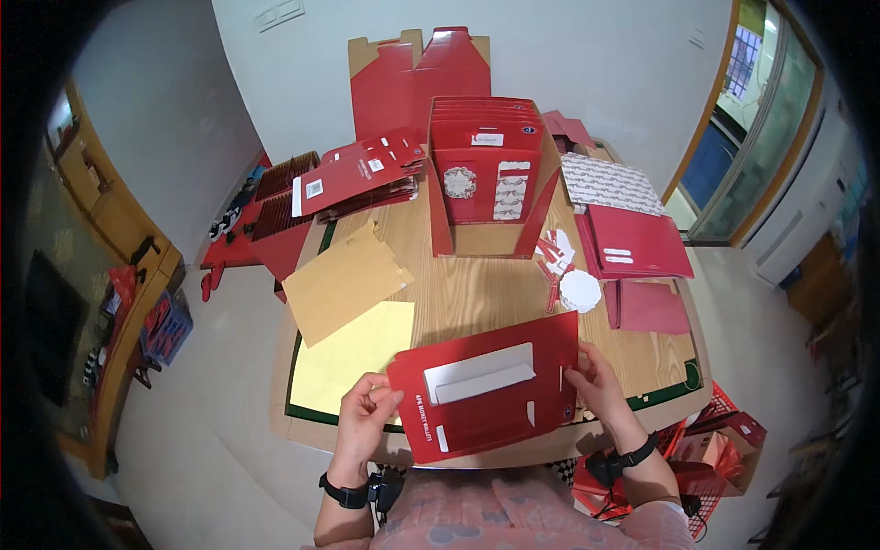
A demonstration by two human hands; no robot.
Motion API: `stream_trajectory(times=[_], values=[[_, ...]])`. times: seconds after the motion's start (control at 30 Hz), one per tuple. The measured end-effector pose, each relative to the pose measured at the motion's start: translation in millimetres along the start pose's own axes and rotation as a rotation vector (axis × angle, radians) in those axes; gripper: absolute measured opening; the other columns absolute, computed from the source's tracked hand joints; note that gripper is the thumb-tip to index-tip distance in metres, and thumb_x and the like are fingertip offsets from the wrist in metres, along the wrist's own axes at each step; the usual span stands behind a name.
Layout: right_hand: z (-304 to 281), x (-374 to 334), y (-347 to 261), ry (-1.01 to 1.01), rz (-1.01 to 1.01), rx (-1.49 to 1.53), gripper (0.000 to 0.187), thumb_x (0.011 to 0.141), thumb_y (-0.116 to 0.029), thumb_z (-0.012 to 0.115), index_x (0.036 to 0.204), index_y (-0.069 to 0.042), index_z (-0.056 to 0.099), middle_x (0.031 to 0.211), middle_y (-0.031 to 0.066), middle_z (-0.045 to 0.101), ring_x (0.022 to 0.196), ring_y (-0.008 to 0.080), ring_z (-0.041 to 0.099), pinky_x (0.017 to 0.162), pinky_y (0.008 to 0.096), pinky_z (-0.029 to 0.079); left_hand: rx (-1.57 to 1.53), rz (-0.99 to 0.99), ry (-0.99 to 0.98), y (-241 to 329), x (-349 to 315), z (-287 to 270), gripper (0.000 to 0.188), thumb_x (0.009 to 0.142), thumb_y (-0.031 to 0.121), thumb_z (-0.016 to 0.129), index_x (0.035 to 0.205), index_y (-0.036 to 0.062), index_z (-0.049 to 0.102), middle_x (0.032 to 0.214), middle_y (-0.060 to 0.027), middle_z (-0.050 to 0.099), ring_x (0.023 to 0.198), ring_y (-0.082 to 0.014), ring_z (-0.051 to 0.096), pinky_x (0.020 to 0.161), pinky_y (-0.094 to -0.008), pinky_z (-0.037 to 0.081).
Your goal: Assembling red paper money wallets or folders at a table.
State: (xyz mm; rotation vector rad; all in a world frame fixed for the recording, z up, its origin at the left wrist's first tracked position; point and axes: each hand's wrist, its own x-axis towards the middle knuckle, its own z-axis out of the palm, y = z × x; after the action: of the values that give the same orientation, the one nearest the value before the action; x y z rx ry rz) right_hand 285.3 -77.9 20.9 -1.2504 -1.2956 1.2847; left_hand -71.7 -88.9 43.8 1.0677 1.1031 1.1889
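Observation:
Above the table's near edge I hold a flat red card sleeve (495, 385) tilted between both hands. It has a white panel with a folded flap and several small slots. My left hand (368, 403) pinches its left edge, and my right hand (594, 378) grips the right edge with the thumb on its face. Just beyond it on the table are a yellow sheet (353, 353) and a brown cardboard piece (346, 280). White scalloped round labels (579, 291) lie past the right hand, beside a few small red and white strips (555, 257).
An open red display box (442, 206) with several red packs stands mid-table. Red card packs (357, 174) pile up left of it; patterned sheets (610, 181) and red folders (637, 240) lie right. A red basket (724, 403) stands on the floor at right.

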Motion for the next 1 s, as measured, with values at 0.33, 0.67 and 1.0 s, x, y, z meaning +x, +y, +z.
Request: stream_trajectory(times=[0.33,0.67,1.0], values=[[16,-3,-46,-0.03,-0.052,0.317,0.036,0.092,0.006,0.048,0.127,-0.002,0.043,0.115,0.0103,0.064,0.103,0.0133,0.061,0.09,0.0265,0.046,-0.313,0.093,-0.018,31,2,-3,0.027,0.088,0.0,0.061,0.115,0.0006,0.054,0.087,-0.0063,0.067,0.078,-0.0132,0.066,0.072,-0.0256,0.054],[17,-6,-51,-0.077,-0.057,0.307,0.038,0.092,0.005,0.049,0.128,-0.002,0.042,0.114,0.0113,0.064,0.106,0.0131,0.06,0.091,0.0269,0.046,0.259,0.525,-0.051,57,13,5,0.059,0.073,0.004,0.078,0.125,0.0044,0.052,0.108,-0.0039,0.062,0.096,-0.014,0.059,0.084,-0.029,0.048],[20,-8,-60,-0.125,-0.058,0.171,0.04,0.091,0.005,0.051,0.129,-0.002,0.043,0.116,0.0094,0.063,0.104,0.0132,0.06,0.091,0.0267,0.046,0.114,0.447,-0.121,68,17,11,0.035,0.075,0.007,0.075,0.107,-0.0021,0.063,0.097,-0.0083,0.067,0.087,-0.0162,0.064,0.077,-0.0283,0.05]])
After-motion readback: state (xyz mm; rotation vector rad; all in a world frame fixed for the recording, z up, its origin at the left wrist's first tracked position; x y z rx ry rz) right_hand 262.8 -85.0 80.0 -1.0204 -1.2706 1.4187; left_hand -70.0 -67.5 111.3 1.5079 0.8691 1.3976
